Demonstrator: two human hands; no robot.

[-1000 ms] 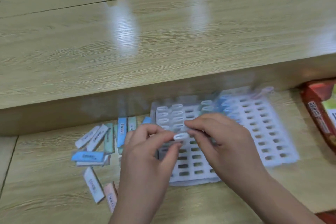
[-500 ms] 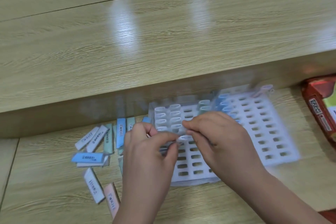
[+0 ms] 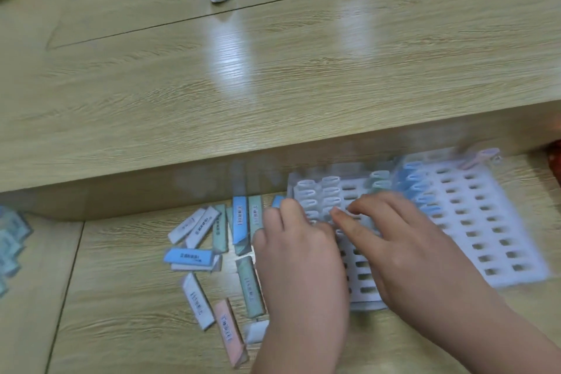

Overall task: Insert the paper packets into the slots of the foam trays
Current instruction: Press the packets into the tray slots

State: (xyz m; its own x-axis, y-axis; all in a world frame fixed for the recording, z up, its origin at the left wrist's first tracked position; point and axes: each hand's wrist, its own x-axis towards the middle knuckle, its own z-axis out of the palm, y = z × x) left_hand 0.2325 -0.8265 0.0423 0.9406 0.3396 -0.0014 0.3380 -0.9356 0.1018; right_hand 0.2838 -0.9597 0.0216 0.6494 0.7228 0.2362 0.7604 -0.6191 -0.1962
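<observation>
Over the left foam tray (image 3: 362, 282), left hand (image 3: 300, 255) and right hand (image 3: 406, 249) meet fingertip to fingertip; blur hides whether they pinch a packet. Loose paper packets (image 3: 188, 256) lie just left, on the table (image 3: 121, 297).

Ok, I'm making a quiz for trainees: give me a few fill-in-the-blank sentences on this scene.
The loose packets lie to the ___ of the foam trays.
The loose packet nearest the viewer is ___.
The inserted packets in the right tray are ___.
Missing: left; pink; blue.
</observation>
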